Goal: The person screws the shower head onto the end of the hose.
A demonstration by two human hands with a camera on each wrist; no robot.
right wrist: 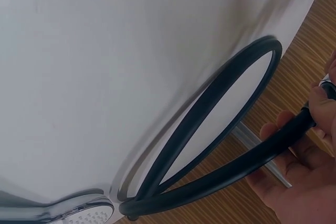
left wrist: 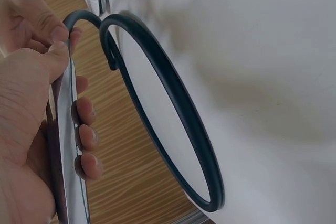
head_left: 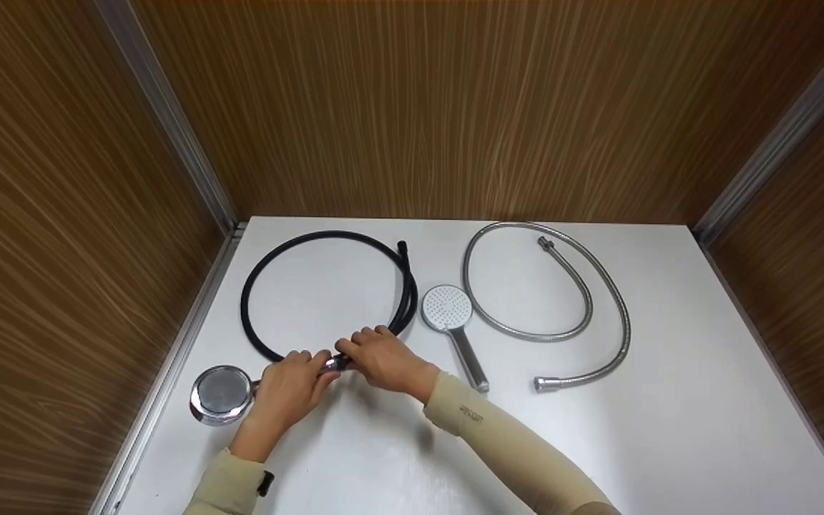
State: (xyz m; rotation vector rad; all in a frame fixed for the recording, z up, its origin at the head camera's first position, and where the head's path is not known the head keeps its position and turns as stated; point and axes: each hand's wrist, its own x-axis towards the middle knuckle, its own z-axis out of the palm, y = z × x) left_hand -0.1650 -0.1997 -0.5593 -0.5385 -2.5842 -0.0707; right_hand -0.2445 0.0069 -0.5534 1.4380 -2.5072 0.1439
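My left hand (head_left: 289, 388) grips the handle (left wrist: 67, 145) of a chrome shower head (head_left: 221, 395), whose round head sticks out to the left of the hand. Close beside it, my right hand (head_left: 385, 360) holds one end of a black shower hose (right wrist: 205, 184) between thumb and fingers. Handle end and hose end meet between the two hands. Fingers hide the joint, so I cannot tell how far they are engaged. The rest of the black hose lies in a large loop on the white table, its free end (head_left: 403, 248) pointing to the back.
A second shower head (head_left: 446, 307) with a white spray face and grey handle lies right of the hands. Further right, a silver metal hose (head_left: 626, 315) lies coiled on the white table (head_left: 677, 422). Wood-grain panels (head_left: 412, 107) stand at the back and both sides.
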